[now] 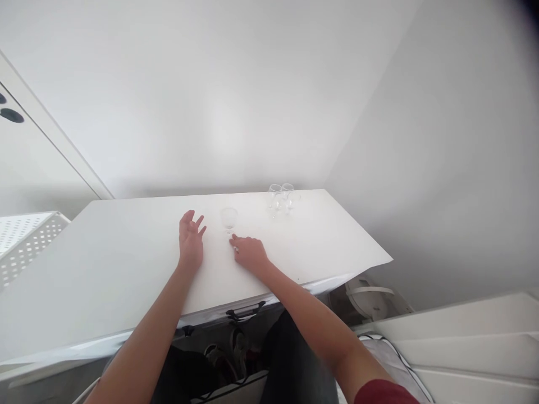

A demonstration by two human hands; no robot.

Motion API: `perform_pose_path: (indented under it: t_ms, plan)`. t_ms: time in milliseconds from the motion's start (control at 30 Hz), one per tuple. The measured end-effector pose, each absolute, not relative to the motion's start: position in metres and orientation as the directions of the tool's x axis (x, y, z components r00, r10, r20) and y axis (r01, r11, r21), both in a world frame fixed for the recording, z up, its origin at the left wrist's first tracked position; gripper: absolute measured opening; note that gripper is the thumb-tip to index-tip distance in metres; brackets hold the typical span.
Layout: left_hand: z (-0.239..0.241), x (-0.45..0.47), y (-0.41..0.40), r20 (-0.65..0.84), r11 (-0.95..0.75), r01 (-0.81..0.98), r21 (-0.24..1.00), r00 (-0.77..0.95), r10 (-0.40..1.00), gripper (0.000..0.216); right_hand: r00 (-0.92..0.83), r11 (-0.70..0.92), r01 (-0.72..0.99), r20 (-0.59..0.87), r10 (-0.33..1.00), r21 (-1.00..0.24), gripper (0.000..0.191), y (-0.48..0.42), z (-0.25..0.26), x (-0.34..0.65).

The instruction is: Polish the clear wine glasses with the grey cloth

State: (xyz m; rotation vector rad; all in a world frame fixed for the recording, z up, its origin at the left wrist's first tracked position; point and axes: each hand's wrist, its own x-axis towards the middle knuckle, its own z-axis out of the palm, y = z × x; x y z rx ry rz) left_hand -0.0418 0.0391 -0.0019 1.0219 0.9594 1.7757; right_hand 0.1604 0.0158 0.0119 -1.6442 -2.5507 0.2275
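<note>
A clear stemmed glass (229,217) is on the white tabletop (138,241), its bowl toward the far side. My right hand (251,252) is closed at the near end of this glass, with the fingers around its stem or foot, which they partly cover. To the left of the glass, my left hand (192,238) is raised a little with its fingers spread and holds nothing. A gap separates it from the glass. Farther back on the right stand several clear stemmed glasses (275,197) close together; their outlines overlap.
A white wall (219,112) rises behind the table, and a grey-white wall (442,185) runs along its right. At the left is a perforated white rack (25,247). A white lidded bin (368,300) sits low at the right. Shoes (238,348) are visible under the table's front edge.
</note>
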Motion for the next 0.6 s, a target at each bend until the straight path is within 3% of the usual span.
perform_pose_path:
  t_ms: [400, 500, 600]
  plan:
    - [0.002, -0.040, 0.041, 0.205, -0.297, -0.351, 0.888, -0.275, 0.939, 0.036, 0.001, 0.006, 0.994, 0.066, 0.998, -0.106, 0.050, 0.005, 0.000, 0.338]
    - [-0.003, -0.043, 0.045, 0.203, -0.285, -0.403, 0.869, -0.235, 0.951, 0.050, 0.045, -0.035, 0.994, 0.102, 0.994, -0.101, 0.050, 0.004, -0.005, 0.356]
    - [-0.010, -0.044, 0.046, 0.173, -0.185, -0.408, 0.894, -0.065, 0.983, 0.065, 0.041, -0.028, 0.994, 0.120, 0.992, -0.110, 0.051, 0.005, -0.007, 0.359]
